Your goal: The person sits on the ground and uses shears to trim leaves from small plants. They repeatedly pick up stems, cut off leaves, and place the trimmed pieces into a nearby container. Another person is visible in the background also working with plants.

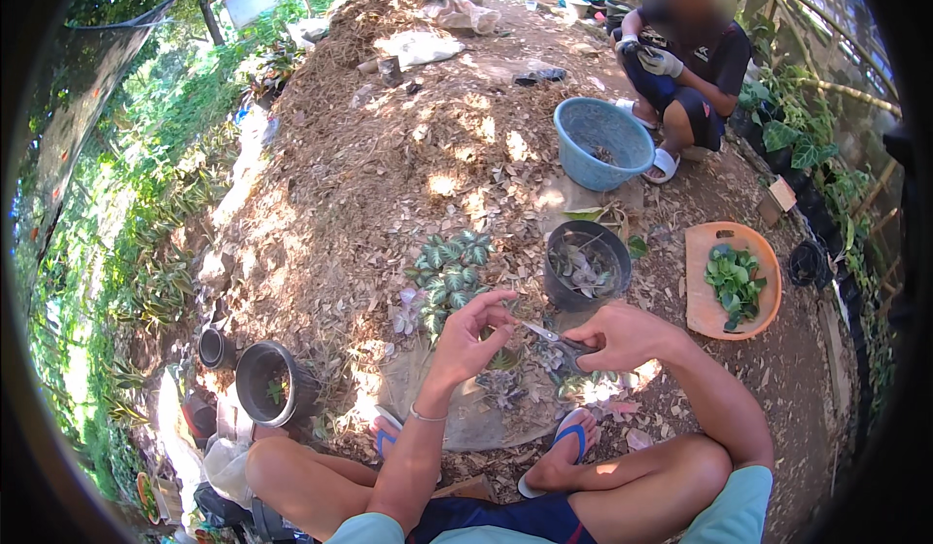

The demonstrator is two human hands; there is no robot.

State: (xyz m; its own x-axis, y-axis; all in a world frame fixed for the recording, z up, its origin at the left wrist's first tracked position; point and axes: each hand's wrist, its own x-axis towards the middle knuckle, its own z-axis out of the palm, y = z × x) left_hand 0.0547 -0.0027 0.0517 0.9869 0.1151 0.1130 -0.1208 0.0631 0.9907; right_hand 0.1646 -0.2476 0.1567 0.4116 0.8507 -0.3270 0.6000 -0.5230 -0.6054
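My right hand (622, 338) is closed round the dark handles of a pair of scissors (540, 331), whose blades point left. Close to the blade tips, my left hand (470, 338) has its thumb and fingers drawn together in a pinch; whatever is between them is too small to make out. Just beyond that hand grows or lies a clump of dark green leaves with pale patterning (453, 270). Below the hands, loose cuttings (503, 385) are scattered on a grey sheet (398, 388). A black pot (566, 296) with dull, wilted-looking leaves stands beyond the scissors.
At right is an orange basin (698, 320) with green leaves inside. A blue tub (604, 176) stands farther back, near a squatting person (695, 77) in gloves. Black pots (301, 388) sit at left. Dry leaves cover the soil, with a brown heap (360, 34) behind.
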